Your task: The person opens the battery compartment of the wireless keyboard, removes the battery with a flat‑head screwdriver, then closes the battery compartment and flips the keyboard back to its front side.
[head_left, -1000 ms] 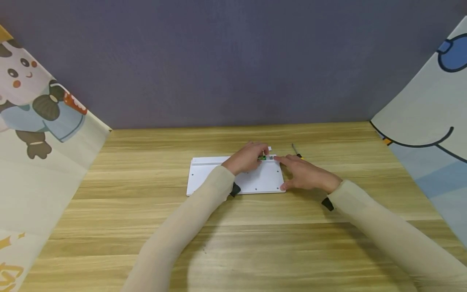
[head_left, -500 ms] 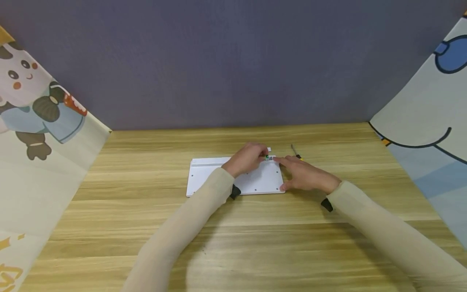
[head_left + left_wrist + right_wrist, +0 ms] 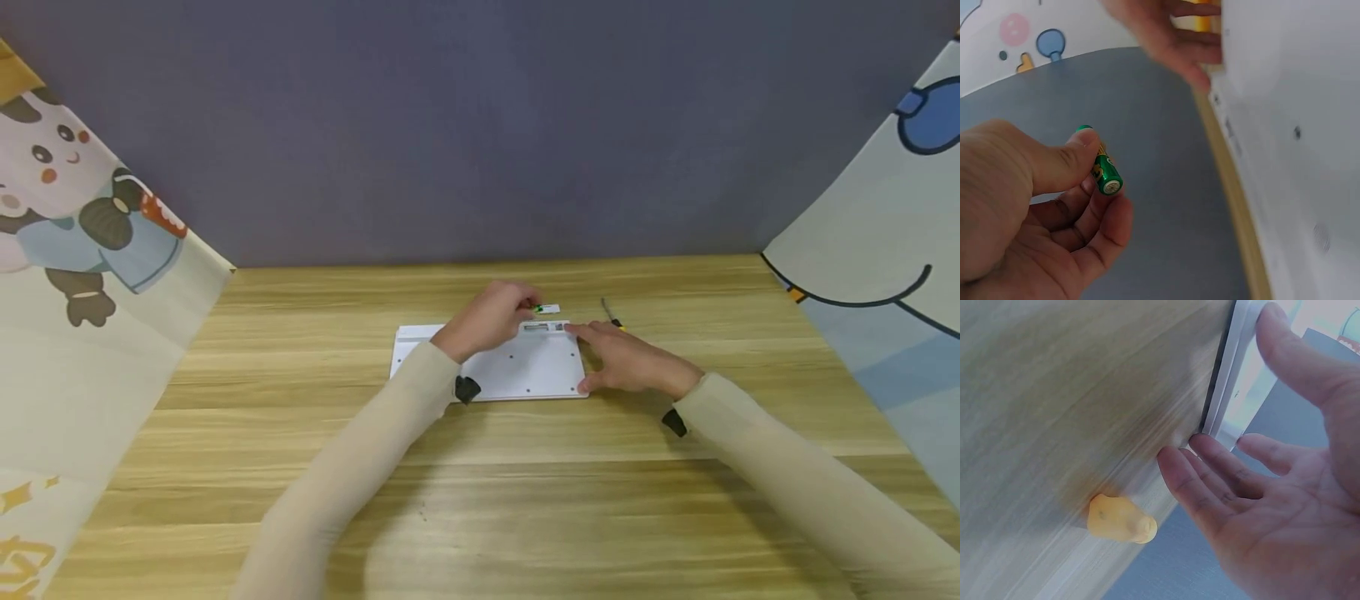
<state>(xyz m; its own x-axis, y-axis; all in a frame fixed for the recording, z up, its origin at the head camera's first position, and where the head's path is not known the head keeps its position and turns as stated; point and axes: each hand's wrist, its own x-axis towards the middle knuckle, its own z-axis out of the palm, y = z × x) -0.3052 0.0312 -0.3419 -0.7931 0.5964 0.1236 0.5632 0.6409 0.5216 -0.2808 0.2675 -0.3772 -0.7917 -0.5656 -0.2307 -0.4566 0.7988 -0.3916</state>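
A white keyboard (image 3: 517, 373) lies on the table with its screw-dotted back up, a battery slot (image 3: 536, 327) uncovered along its far edge. My left hand (image 3: 483, 321) pinches a green battery (image 3: 1107, 175) between thumb and fingers, just beyond that edge. In the left wrist view the battery's flat end faces the camera. My right hand (image 3: 630, 360) steadies the keyboard's right end, thumb near the near corner and index finger at the far corner, its fingers fairly straight. Behind the slot lies a small white cover piece (image 3: 551, 308), close to the left fingertips.
A screwdriver (image 3: 613, 317) lies on the wooden table (image 3: 480, 492) beyond the right hand. Its yellow handle (image 3: 1119, 519) shows near the right fingers in the right wrist view. A dark panel (image 3: 480, 133) stands behind the table, with cartoon-printed panels at both sides.
My left hand has lifted the battery out of the slot and moved away and slightly left, baring the slot and more of the white cover piece. The right hand has stayed in place.
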